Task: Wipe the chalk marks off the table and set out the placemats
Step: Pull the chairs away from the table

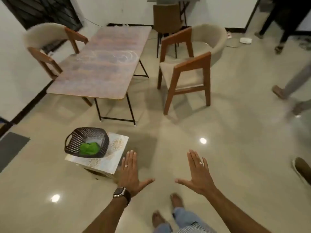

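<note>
Both my hands, left point(129, 172) and right point(197, 174), spread wide, empty; grabbing the green cloth point(89, 148) at ten o'clock could tip its basket point(74, 140) off the stool.

The floor point(218, 148) is glossy polished tile, mirroring the ceiling lights. The table point(101, 68) has a smooth top printed in streaky pink and blue, smeared with white chalk marks point(124, 56), on thin black metal legs. The chairs point(190, 64) are brown wood with matt beige cloth (seat and curved back). The dark basket point(74, 142) looks like woven plastic and holds a fuzzy green cloth point(89, 148).
</note>
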